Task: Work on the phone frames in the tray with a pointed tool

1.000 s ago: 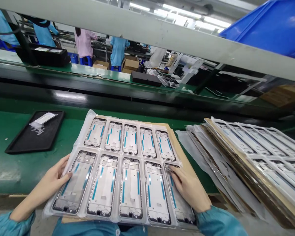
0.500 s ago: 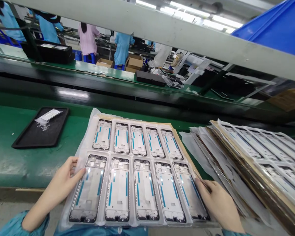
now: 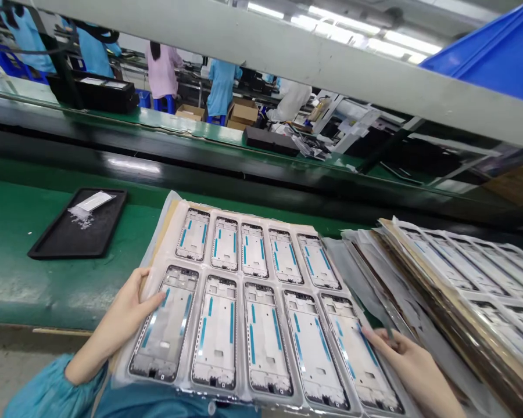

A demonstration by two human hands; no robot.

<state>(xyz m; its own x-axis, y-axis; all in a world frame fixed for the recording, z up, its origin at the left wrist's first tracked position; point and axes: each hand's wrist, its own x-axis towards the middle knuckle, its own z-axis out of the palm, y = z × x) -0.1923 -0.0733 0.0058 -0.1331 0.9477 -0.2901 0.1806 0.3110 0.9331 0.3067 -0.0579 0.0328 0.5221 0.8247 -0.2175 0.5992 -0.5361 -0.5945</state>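
Note:
A clear plastic tray (image 3: 239, 278) lies before me at the bench edge, its near side over my lap. Two rows of phone frames (image 3: 220, 342), grey-white with black rims and blue strips, fill its pockets. My left hand (image 3: 133, 307) grips the tray's left edge, thumb on top and fingers underneath. On the right edge, my right hand (image 3: 401, 354) pinches the tray with its thumb over the rim; its other fingers are curled and partly hidden. Brown board and white sheet (image 3: 160, 226) show under the tray's left side.
Right of me stands a stack of similar filled trays (image 3: 475, 290) with brown boards and white sheets between. A black shallow tray (image 3: 81, 232) with a small plastic bag (image 3: 95, 201) sits on the green bench (image 3: 9, 244). Several people work beyond the grey beam (image 3: 287, 52).
The tray has shifted right and tilted, its right side now lower and nearer the stack. Both hands moved with it. More brown board shows along its left edge.

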